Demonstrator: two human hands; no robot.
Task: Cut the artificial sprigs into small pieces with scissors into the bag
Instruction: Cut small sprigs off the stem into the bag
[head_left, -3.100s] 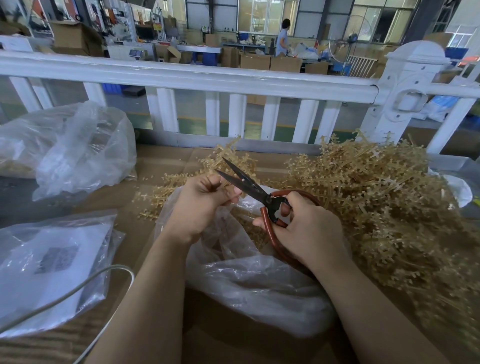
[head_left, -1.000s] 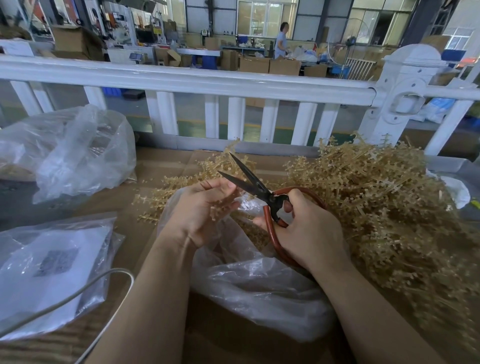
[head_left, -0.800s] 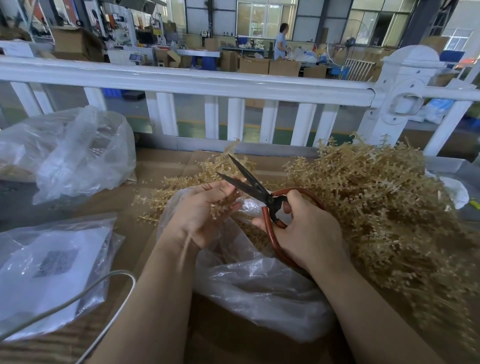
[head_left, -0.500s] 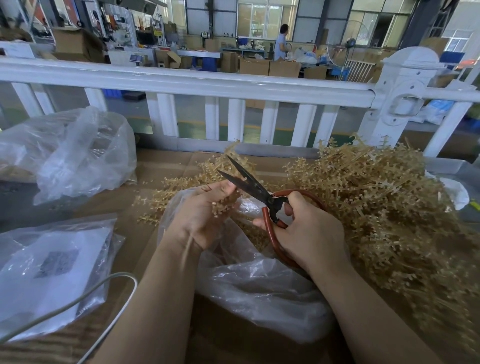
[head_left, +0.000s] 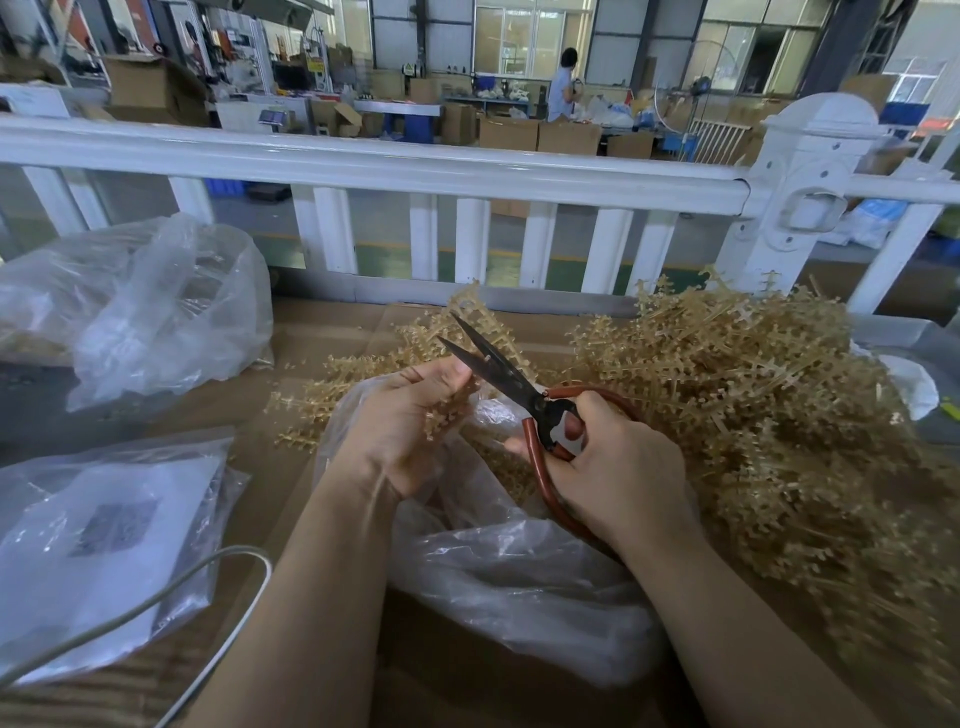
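Left hand (head_left: 400, 436) pinches a tan plastic sprig (head_left: 445, 415) above the clear plastic bag (head_left: 519, 571); right hand (head_left: 618, 467) grips red-handled scissors (head_left: 524, 395), blades parted. Sprig looks light, springy — best held close beside the cut.

Bare cardboard (head_left: 332, 332) lies open leftward; sprig pile (head_left: 779, 415) blocks right, white railing (head_left: 395, 166) (low) walls ahead.

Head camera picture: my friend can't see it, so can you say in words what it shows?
A person's left hand holds a tan artificial sprig beside the open blades of red-handled scissors, gripped by the right hand, above a clear plastic bag. A big pile of sprigs lies to the right, and a white railing stands behind.
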